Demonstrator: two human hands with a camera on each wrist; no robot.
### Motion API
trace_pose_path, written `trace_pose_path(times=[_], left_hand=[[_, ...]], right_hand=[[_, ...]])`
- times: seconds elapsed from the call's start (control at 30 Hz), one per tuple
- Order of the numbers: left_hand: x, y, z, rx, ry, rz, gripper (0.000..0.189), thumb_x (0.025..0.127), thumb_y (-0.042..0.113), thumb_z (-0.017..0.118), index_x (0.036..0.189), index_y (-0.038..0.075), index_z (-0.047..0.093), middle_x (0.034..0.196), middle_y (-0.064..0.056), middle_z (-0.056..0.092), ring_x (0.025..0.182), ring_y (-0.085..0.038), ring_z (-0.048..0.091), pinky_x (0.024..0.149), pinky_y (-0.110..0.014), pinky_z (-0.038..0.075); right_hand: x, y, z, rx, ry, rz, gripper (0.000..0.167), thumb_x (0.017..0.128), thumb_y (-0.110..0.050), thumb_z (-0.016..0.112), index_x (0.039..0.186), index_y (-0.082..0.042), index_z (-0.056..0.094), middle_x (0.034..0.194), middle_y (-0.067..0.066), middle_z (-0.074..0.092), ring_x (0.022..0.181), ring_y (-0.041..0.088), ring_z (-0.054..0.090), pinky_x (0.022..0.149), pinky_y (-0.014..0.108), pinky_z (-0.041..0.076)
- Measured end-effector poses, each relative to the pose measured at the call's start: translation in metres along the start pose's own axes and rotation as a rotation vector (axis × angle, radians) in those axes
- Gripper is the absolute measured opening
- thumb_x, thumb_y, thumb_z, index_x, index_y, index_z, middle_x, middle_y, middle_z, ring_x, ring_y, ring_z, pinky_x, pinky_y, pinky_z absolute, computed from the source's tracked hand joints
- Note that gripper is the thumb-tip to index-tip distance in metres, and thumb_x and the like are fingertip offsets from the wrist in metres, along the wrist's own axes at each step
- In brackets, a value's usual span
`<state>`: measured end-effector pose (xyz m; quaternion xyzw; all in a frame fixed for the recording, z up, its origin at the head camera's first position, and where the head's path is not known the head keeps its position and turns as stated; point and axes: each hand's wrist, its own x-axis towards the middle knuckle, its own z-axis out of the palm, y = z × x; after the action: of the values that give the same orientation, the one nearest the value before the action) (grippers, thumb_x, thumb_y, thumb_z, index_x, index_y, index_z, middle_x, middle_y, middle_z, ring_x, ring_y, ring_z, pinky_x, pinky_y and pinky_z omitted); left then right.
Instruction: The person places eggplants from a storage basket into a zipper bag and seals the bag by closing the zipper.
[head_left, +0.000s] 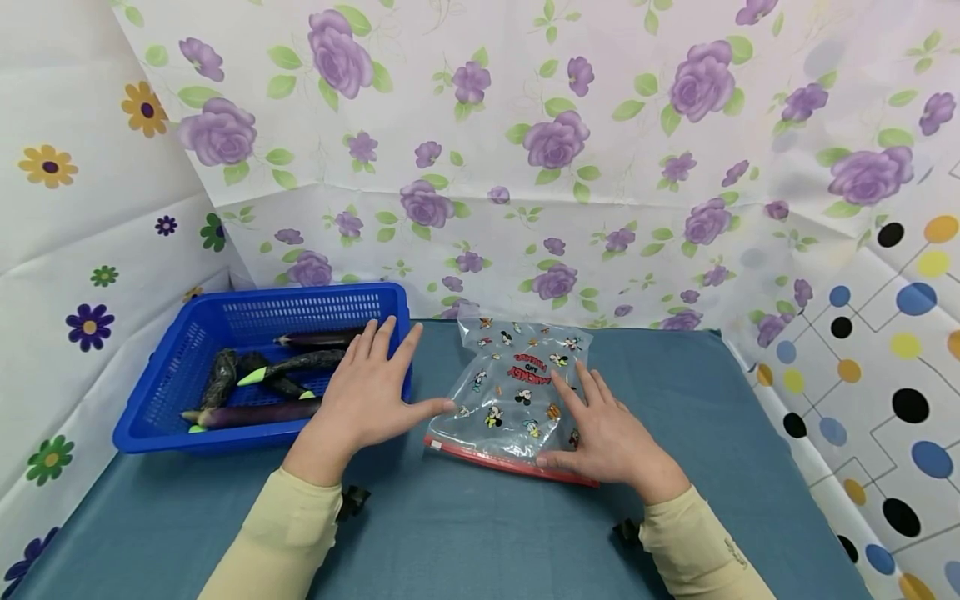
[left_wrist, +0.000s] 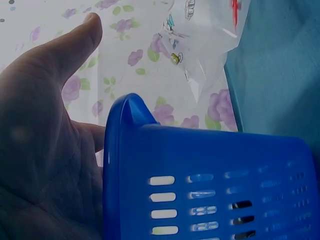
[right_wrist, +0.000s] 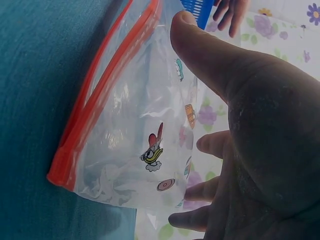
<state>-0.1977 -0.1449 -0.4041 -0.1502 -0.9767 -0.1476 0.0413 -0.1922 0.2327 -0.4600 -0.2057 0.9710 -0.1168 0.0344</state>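
Note:
My left hand (head_left: pixel 367 392) is spread with straight fingers over the right side of a blue plastic basket (head_left: pixel 142 417). In the left wrist view it is beside the basket's rim (left_wrist: pixel 112 165), and I cannot tell whether it touches. Inside lie purple eggplants (head_left: pixel 258 412) and dark wrinkled long pieces (head_left: pixel 300 362) with bright green tips, partly hidden by the hand. A clear zip bag (head_left: pixel 502 392) with cartoon prints and a red zip strip (head_left: pixel 487 456) lies flat on the table. Over its right side my right hand (head_left: pixel 611 433) is held, fingers extended; contact is unclear.
A blue-green cloth (head_left: pixel 480 533) covers the table. Flowered white sheeting (head_left: pixel 510 200) rises behind it. Another flowered sheet (head_left: pixel 60 250) stands at the left, and a dotted sheet (head_left: pixel 885 400) is at the right.

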Motion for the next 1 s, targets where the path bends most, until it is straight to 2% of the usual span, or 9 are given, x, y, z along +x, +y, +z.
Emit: trace_pose_path(times=[0.2, 0.5, 0.73, 1.0], left_hand=[[0.001, -0.005, -0.003, -0.002, 0.013, -0.012, 0.123, 0.089, 0.093, 0.061, 0.179, 0.018, 0.024, 0.183, -0.027, 0.014, 0.168, -0.052, 0.010, 0.133, -0.067, 0.012], [0.000, -0.012, -0.009, -0.015, 0.004, -0.052, 0.124, 0.089, 0.094, 0.061, 0.180, 0.018, 0.021, 0.183, -0.026, 0.012, 0.168, -0.052, 0.009, 0.131, -0.069, 0.013], [0.000, -0.018, -0.015, -0.014, 0.008, -0.058, 0.123, 0.091, 0.093, 0.059, 0.179, 0.016, 0.021, 0.182, -0.028, 0.014, 0.168, -0.053, 0.009, 0.132, -0.069, 0.009], [-0.001, -0.025, -0.021, -0.025, 0.002, -0.089, 0.121, 0.092, 0.093, 0.056, 0.179, 0.015, 0.022, 0.181, -0.029, 0.015, 0.167, -0.055, 0.010, 0.131, -0.071, 0.010]], right_hand=[[0.001, 0.000, 0.000, 0.001, -0.010, -0.004, 0.130, 0.084, -0.082, 0.081, 0.181, -0.026, 0.015, 0.183, 0.027, 0.007, 0.164, 0.059, 0.019, 0.110, 0.081, 0.042], [0.001, 0.001, 0.001, 0.017, -0.022, -0.014, 0.132, 0.083, -0.083, 0.081, 0.181, -0.025, 0.014, 0.183, 0.027, 0.005, 0.163, 0.059, 0.022, 0.107, 0.079, 0.046], [0.000, 0.002, 0.001, 0.020, -0.021, -0.025, 0.136, 0.080, -0.084, 0.083, 0.181, -0.024, 0.015, 0.183, 0.027, 0.005, 0.162, 0.058, 0.025, 0.101, 0.074, 0.052], [0.001, 0.002, 0.003, 0.030, -0.034, -0.013, 0.141, 0.075, -0.082, 0.088, 0.181, -0.025, 0.014, 0.183, 0.027, 0.004, 0.161, 0.058, 0.028, 0.093, 0.070, 0.056]])
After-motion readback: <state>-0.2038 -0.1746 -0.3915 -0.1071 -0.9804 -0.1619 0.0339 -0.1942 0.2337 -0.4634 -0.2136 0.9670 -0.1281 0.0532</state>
